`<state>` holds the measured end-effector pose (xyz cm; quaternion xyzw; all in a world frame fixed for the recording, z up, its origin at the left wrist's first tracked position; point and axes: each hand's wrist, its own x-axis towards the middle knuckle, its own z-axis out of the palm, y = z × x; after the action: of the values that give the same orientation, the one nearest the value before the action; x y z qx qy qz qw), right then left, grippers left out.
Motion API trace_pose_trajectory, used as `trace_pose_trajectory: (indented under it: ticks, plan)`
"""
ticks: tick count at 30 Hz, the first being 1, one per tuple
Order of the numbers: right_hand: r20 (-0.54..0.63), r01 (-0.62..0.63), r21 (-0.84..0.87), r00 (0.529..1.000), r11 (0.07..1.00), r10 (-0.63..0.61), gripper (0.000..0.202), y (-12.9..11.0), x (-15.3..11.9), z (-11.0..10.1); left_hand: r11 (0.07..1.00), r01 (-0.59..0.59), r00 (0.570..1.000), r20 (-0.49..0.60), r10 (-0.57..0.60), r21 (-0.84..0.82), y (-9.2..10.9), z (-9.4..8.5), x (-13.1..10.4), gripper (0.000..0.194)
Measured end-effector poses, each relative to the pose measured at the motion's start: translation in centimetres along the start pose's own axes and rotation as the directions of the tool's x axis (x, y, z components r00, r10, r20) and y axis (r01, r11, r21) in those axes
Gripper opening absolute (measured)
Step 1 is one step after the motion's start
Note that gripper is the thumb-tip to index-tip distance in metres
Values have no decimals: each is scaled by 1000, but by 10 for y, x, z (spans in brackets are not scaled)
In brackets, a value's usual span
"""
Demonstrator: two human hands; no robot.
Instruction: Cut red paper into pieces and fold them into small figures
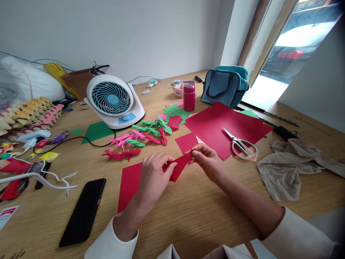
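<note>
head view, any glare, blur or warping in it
Head view: glare washes out part of the window; head view: the left hand, right hand and red paper look fairly sharp; head view: wide-angle warping seems to tilt the window frame; head view: the right edge darkens at its top corner.

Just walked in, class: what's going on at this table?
A person's left hand and right hand share a grip on a folded piece of red paper above the table. Paper figures in green, pink and red lie beyond the hands, near the fan. Scissors rest partly on red sheets to the right.
</note>
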<state>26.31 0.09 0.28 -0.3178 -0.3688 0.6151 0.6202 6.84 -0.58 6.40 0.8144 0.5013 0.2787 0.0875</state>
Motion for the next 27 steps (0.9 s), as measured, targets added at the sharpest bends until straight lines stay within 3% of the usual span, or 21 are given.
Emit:
trace_pose_trajectory:
  ticks: [15,27]
  plan:
    - [-35,-26,-25,999,999,25,17,-5,-2,4,1000,1,1000,0,-1,8,2,-4,0,8]
    - [-42,-24,32,999,999,26,17,-10,-2,2,1000,-6,997,-74,6,-6,-1,-6,4,9]
